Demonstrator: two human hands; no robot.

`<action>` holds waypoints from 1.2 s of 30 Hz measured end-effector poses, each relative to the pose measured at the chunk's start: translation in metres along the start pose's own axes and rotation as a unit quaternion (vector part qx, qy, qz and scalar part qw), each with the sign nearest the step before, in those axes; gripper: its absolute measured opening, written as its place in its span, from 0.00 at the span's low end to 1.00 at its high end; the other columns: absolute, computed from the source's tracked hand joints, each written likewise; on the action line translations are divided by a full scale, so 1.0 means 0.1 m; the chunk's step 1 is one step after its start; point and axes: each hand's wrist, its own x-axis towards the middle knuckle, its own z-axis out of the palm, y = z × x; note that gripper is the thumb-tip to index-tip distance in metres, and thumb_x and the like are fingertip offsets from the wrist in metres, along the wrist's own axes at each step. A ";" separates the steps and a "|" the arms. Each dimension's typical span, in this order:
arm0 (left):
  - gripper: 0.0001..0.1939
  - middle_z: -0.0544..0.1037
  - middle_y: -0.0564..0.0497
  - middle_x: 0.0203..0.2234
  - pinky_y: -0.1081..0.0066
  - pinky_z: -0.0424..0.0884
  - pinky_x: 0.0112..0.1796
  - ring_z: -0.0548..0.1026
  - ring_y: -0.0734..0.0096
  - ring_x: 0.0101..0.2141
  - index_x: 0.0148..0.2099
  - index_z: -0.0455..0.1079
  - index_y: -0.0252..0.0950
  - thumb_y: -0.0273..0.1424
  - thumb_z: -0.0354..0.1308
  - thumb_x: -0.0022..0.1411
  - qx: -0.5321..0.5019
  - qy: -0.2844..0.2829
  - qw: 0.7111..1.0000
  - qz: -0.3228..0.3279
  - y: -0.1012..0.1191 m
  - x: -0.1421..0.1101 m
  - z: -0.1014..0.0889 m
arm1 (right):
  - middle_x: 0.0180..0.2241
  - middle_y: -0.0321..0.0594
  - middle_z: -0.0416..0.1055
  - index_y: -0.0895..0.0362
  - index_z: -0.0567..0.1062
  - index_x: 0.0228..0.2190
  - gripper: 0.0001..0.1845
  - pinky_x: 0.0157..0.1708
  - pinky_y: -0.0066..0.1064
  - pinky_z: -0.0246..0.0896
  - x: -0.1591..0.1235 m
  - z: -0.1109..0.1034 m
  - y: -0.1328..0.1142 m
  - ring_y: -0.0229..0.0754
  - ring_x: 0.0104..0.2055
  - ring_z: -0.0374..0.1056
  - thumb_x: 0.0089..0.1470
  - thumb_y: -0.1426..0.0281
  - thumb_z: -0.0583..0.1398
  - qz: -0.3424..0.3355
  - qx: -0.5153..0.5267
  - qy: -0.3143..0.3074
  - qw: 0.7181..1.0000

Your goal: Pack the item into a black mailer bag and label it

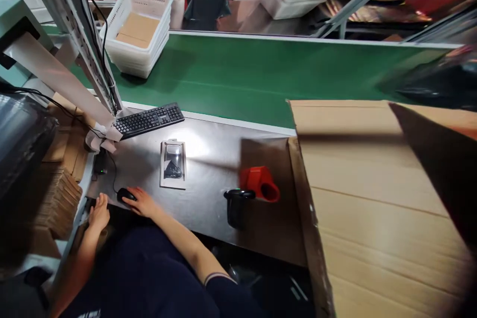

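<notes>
One black mouse [124,194] — gripped between right fingers [131,202]; left fingers [101,199] loosely extended nearby.

The right hand [143,202] touches a black computer mouse [125,194].

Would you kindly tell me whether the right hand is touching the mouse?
Touching: the head view shows the right hand resting on the mouse, without any gap.

A stack of white baskets [130,61] stands on a green surface [231,72].
</notes>
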 end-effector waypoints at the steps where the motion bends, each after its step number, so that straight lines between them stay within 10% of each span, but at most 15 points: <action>1: 0.35 0.45 0.39 0.77 0.47 0.59 0.69 0.48 0.54 0.75 0.77 0.47 0.32 0.24 0.43 0.70 0.009 -0.006 1.000 0.004 -0.02 0.00 -0.03 | 0.71 0.62 0.54 0.51 0.65 0.68 0.34 0.67 0.58 0.57 -0.01 0.01 0.00 0.60 0.71 0.56 0.63 0.66 0.63 0.002 0.004 0.007 1.000; 22: 0.35 0.54 0.34 0.74 0.57 0.64 0.66 0.60 0.53 0.71 0.74 0.56 0.29 0.22 0.48 0.65 0.045 -0.014 0.998 0.035 -0.05 0.14 -0.22 | 0.69 0.61 0.57 0.57 0.66 0.67 0.33 0.65 0.56 0.61 0.00 -0.08 -0.05 0.59 0.67 0.60 0.64 0.62 0.60 0.065 0.024 0.109 0.992; 25: 0.33 0.55 0.35 0.74 0.54 0.65 0.66 0.62 0.51 0.70 0.74 0.57 0.30 0.27 0.48 0.68 0.027 -0.003 0.998 0.053 -0.08 0.14 -0.28 | 0.67 0.61 0.60 0.58 0.66 0.65 0.30 0.68 0.62 0.54 -0.17 -0.24 -0.01 0.61 0.69 0.57 0.66 0.61 0.57 0.209 0.022 0.250 0.945; 28: 0.30 0.63 0.35 0.71 0.54 0.63 0.67 0.65 0.53 0.69 0.72 0.60 0.30 0.31 0.49 0.70 -0.076 0.068 0.991 0.088 0.11 0.16 -0.38 | 0.70 0.67 0.52 0.62 0.58 0.68 0.39 0.68 0.69 0.45 -0.32 -0.57 0.15 0.68 0.74 0.46 0.63 0.56 0.59 0.442 0.000 0.365 0.819; 32: 0.26 0.73 0.38 0.64 0.52 0.68 0.64 0.73 0.53 0.61 0.65 0.69 0.35 0.32 0.57 0.66 -0.377 0.089 0.904 0.180 0.82 0.20 -0.54 | 0.73 0.79 0.35 0.71 0.46 0.71 0.66 0.69 0.72 0.34 -0.21 -1.10 0.37 0.78 0.75 0.34 0.46 0.52 0.71 0.602 -0.002 0.260 0.755; 36: 0.28 0.72 0.36 0.64 0.53 0.69 0.61 0.73 0.51 0.60 0.59 0.73 0.36 0.35 0.69 0.57 -0.595 -0.031 0.781 0.187 1.57 0.26 -0.69 | 0.71 0.75 0.45 0.69 0.55 0.69 0.63 0.68 0.66 0.46 -0.07 -1.46 0.45 0.77 0.72 0.45 0.38 0.61 0.72 0.630 0.054 0.260 0.729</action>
